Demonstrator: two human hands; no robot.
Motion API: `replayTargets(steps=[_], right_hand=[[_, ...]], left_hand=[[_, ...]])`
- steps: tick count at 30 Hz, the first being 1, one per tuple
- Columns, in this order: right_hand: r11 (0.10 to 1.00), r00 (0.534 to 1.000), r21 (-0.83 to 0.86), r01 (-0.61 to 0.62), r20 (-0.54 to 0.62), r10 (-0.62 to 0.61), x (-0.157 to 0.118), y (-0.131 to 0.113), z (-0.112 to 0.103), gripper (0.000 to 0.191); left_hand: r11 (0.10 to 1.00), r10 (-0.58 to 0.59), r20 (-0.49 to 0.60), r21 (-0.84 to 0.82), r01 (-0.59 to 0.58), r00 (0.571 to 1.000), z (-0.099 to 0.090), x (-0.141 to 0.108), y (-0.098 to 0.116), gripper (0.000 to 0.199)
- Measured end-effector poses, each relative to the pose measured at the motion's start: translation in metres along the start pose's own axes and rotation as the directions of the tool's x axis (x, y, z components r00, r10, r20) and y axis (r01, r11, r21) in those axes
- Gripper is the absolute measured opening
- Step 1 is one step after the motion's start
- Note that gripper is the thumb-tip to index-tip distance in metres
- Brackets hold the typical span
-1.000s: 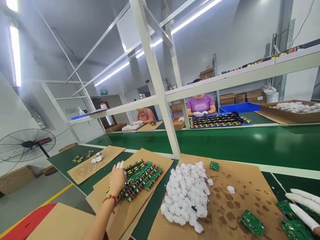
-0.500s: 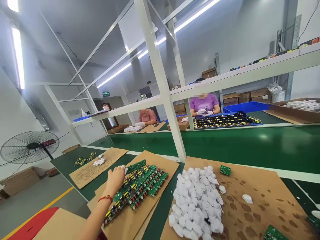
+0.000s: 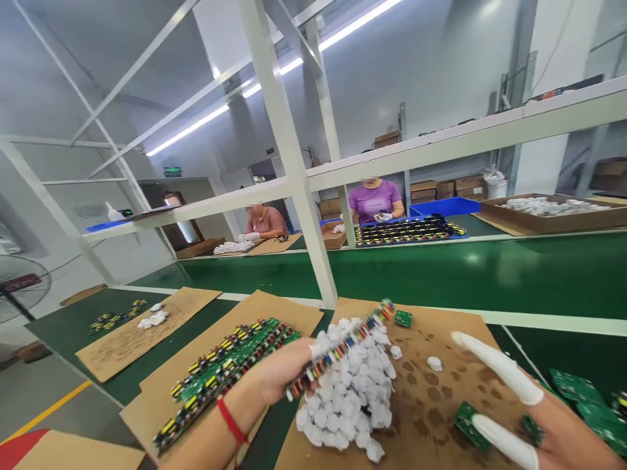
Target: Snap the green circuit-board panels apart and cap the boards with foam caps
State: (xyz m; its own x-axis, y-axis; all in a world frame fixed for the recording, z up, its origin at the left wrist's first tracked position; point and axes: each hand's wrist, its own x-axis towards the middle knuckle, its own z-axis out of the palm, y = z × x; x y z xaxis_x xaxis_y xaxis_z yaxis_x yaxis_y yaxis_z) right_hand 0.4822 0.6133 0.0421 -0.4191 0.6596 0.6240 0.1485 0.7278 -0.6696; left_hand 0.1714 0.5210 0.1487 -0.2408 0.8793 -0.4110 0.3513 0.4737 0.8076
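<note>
My left hand (image 3: pixel 289 365), with a red string bracelet at the wrist, grips a long strip of circuit boards (image 3: pixel 343 346) studded with small coloured parts. The strip is held tilted above a heap of white crumpled pieces (image 3: pixel 350 405) on brown cardboard. My right hand (image 3: pixel 553 411) wears white finger cots on thumb and forefinger, which are spread wide apart. Close to its thumb lies a small green circuit board (image 3: pixel 467 421). One more green board (image 3: pixel 403 318) and a loose white piece (image 3: pixel 434 363) rest on the stained cardboard.
To the left, more board strips (image 3: pixel 230 356) lie on a cardboard sheet (image 3: pixel 274 303). Green boards (image 3: pixel 578 388) sit at the right. A white post (image 3: pixel 294 163) rises behind the bench. Across from me, two people work at a green table with a tray of boards (image 3: pixel 406 232).
My left hand has moved right from the stack, bringing a board strip over the white heap. My right hand has come into view. The camera view has turned to the right.
</note>
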Motion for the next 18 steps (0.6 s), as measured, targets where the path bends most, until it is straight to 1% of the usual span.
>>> replayTargets(steps=[1, 2, 4, 5, 7, 8, 9, 10, 12, 13, 14, 15, 16, 18], right_hand=[[0.997, 0.998, -0.072, 0.011, 0.065, -0.007, 0.007, -0.012, -0.001, 0.074], [0.993, 0.996, -0.111, 0.031, 0.082, -0.022, 0.014, -0.024, -0.004, 0.077], [0.984, 0.995, -0.157, 0.085, 0.064, -0.076, 0.026, -0.04, -0.013, 0.075], [0.984, 0.992, -0.158, 0.084, 0.102, -0.068, 0.031, -0.044, -0.02, 0.068], [0.993, 0.972, -0.109, 0.044, 0.234, -0.017, 0.034, -0.045, -0.034, 0.046], [0.997, 0.955, -0.073, -0.002, 0.294, 0.023, 0.034, -0.043, -0.041, 0.033], [0.998, 0.942, -0.032, -0.051, 0.33, 0.059, 0.033, -0.039, -0.047, 0.023], [0.995, 0.937, 0.007, -0.099, 0.337, 0.091, 0.031, -0.035, -0.051, 0.017], [0.981, 0.946, 0.072, -0.178, 0.287, 0.15, 0.028, -0.025, -0.057, 0.013], [0.973, 0.952, 0.104, -0.205, 0.254, 0.173, 0.027, -0.021, -0.058, 0.013], [0.966, 0.957, 0.138, -0.219, 0.225, 0.185, 0.027, -0.018, -0.059, 0.013], [0.96, 0.964, 0.175, -0.219, 0.19, 0.185, 0.027, -0.015, -0.059, 0.013], [0.956, 0.973, 0.21, -0.204, 0.148, 0.175, 0.027, -0.012, -0.058, 0.012], [0.951, 0.991, 0.277, -0.134, 0.038, 0.128, 0.028, -0.01, -0.057, 0.01]], left_hand=[[0.999, -0.029, 0.074, -0.036, 0.032, 0.997, 0.021, 0.003, 0.001, 0.031], [0.996, -0.057, 0.144, -0.054, 0.066, 0.988, 0.039, 0.007, 0.003, 0.028], [0.991, -0.107, 0.29, -0.049, 0.127, 0.951, 0.071, 0.013, 0.004, 0.027], [0.988, -0.125, 0.358, -0.045, 0.151, 0.925, 0.083, 0.015, 0.006, 0.027], [0.983, -0.136, 0.449, -0.051, 0.177, 0.883, 0.1, 0.018, 0.009, 0.03], [0.984, -0.118, 0.476, -0.063, 0.168, 0.872, 0.106, 0.019, 0.012, 0.034], [0.987, -0.085, 0.5, -0.076, 0.142, 0.862, 0.108, 0.021, 0.015, 0.039], [0.991, -0.041, 0.526, -0.089, 0.103, 0.849, 0.109, 0.023, 0.017, 0.044], [0.99, 0.075, 0.581, -0.143, 0.01, 0.811, 0.107, 0.03, 0.022, 0.053], [0.98, 0.137, 0.598, -0.198, -0.02, 0.79, 0.105, 0.035, 0.023, 0.055], [0.963, 0.19, 0.592, -0.266, -0.032, 0.783, 0.103, 0.041, 0.024, 0.055], [0.939, 0.227, 0.566, -0.342, -0.024, 0.792, 0.101, 0.048, 0.024, 0.055], [0.907, 0.248, 0.523, -0.421, -0.005, 0.815, 0.1, 0.054, 0.024, 0.055], [0.821, 0.263, 0.413, -0.571, 0.023, 0.872, 0.102, 0.064, 0.023, 0.056]])
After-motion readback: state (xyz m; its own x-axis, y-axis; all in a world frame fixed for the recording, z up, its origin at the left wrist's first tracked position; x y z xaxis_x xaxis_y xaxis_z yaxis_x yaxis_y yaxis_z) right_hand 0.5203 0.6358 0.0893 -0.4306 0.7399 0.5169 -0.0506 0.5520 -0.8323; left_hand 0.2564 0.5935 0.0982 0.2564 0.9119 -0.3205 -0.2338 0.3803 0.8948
